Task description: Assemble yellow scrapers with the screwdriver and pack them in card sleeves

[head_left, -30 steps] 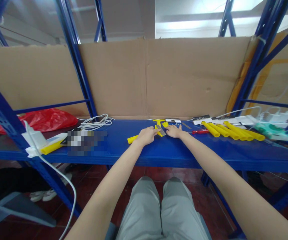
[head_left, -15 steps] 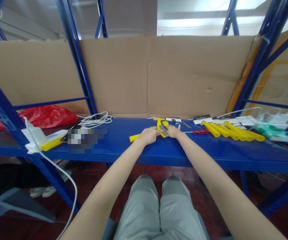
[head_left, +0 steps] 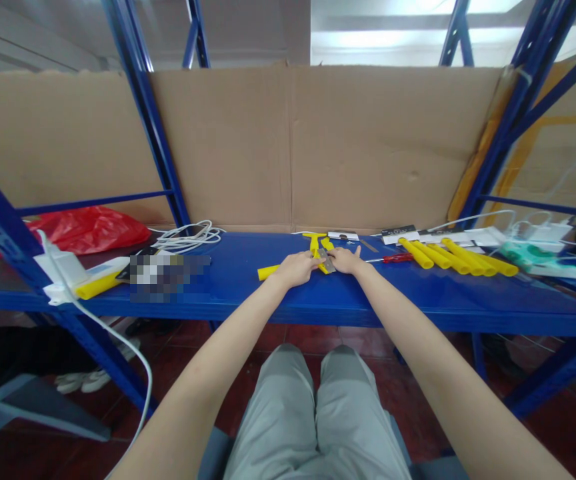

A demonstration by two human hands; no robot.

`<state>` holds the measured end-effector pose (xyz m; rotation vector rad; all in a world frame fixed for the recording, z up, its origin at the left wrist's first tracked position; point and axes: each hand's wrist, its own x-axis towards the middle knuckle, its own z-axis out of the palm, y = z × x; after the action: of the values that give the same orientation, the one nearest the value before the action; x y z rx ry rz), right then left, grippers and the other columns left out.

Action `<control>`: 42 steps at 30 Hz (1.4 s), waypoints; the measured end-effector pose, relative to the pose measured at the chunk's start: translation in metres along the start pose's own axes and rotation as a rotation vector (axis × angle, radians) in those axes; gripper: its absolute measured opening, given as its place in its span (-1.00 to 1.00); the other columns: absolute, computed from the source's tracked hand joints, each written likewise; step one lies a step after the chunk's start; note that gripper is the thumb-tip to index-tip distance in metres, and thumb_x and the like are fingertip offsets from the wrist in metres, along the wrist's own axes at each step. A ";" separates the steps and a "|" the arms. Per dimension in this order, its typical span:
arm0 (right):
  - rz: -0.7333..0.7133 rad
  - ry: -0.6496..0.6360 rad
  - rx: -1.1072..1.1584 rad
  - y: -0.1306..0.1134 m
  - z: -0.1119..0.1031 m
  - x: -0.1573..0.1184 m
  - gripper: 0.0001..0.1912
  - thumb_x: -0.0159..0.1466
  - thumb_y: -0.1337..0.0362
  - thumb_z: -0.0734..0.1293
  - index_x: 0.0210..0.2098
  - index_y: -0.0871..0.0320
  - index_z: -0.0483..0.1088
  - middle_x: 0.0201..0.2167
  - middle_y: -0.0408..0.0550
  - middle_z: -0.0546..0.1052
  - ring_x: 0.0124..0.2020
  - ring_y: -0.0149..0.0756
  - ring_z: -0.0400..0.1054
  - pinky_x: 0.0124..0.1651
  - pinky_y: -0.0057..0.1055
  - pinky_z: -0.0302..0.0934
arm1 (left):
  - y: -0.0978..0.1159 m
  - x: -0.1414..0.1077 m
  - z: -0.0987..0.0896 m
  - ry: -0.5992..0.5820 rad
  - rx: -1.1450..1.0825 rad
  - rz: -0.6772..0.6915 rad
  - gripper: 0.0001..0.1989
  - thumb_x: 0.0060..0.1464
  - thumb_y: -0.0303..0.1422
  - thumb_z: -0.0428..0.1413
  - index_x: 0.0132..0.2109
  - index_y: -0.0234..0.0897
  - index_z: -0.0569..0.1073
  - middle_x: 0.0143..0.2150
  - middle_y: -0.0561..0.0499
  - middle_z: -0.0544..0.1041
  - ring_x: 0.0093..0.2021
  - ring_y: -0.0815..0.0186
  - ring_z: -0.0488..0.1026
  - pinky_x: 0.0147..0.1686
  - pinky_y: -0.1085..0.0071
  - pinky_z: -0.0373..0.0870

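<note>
On the blue bench, my left hand (head_left: 295,269) is closed, its fingertips pressed on a small grey metal plate (head_left: 327,261) with a yellow part under it. My right hand (head_left: 347,261) grips the plate's other side, with one finger sticking up. Just behind the fingers lies a yellow T-shaped plastic piece (head_left: 314,240), and beside it another yellow piece (head_left: 327,244). A yellow tube (head_left: 268,272) extends out to the left of my left hand. To the right of my right hand rests a screwdriver (head_left: 397,258) with a red handle. My fingers partly hide the plate.
Several yellow tubes (head_left: 455,259) lie at the right, near black-and-white packets (head_left: 401,235) and a green-and-white object (head_left: 533,259). A coiled white cable (head_left: 193,237) and a red plastic bag (head_left: 88,230) are at the left. Cardboard (head_left: 228,147) stands behind the bench (head_left: 248,303).
The whole view has shifted slightly. Both hands stay at the metal plate, with only slight finger movement.
</note>
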<state>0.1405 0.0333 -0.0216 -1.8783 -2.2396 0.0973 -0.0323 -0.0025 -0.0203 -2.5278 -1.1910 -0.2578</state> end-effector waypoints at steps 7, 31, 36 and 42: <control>0.016 -0.049 -0.010 -0.002 0.000 0.000 -0.51 0.30 0.14 0.02 0.09 0.11 0.37 0.17 0.11 0.32 0.20 0.12 0.13 0.16 0.36 -0.53 | 0.001 0.000 -0.001 0.002 -0.005 0.002 -0.59 0.25 -0.36 -0.15 0.19 -0.05 0.32 -0.13 -0.09 0.45 -0.12 0.24 0.45 -0.22 0.42 0.35; 0.268 0.418 0.194 0.012 -0.014 -0.004 -0.71 0.20 0.35 0.17 -0.16 0.17 0.44 -0.10 0.15 0.51 0.00 -0.07 0.35 0.07 -0.14 0.13 | 0.001 -0.001 -0.002 -0.004 -0.012 -0.001 -0.59 0.26 -0.34 -0.15 0.21 -0.05 0.31 -0.07 -0.09 0.44 -0.05 0.23 0.43 -0.17 0.41 0.35; 0.280 0.689 0.443 0.025 -0.013 0.003 -0.79 0.14 0.42 0.19 -0.25 0.18 0.38 -0.24 0.10 0.52 -0.17 -0.13 0.41 -0.07 -0.23 0.21 | 0.002 -0.001 -0.003 -0.008 -0.015 -0.002 -0.59 0.25 -0.34 -0.14 0.20 -0.05 0.32 -0.06 -0.09 0.44 -0.04 0.22 0.43 -0.16 0.42 0.35; 0.180 0.880 0.890 0.034 -0.006 0.021 -0.69 0.08 0.38 0.26 -0.15 0.19 0.26 -0.37 -0.08 0.42 -0.35 -0.30 0.38 -0.17 -0.33 0.27 | 0.003 -0.002 -0.003 -0.003 -0.019 -0.010 -0.59 0.26 -0.33 -0.16 0.20 -0.02 0.31 -0.05 -0.08 0.44 -0.05 0.21 0.43 -0.16 0.41 0.35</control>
<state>0.1709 0.0600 -0.0198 -1.2376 -1.1346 0.2034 -0.0309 -0.0069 -0.0183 -2.5400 -1.2078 -0.2685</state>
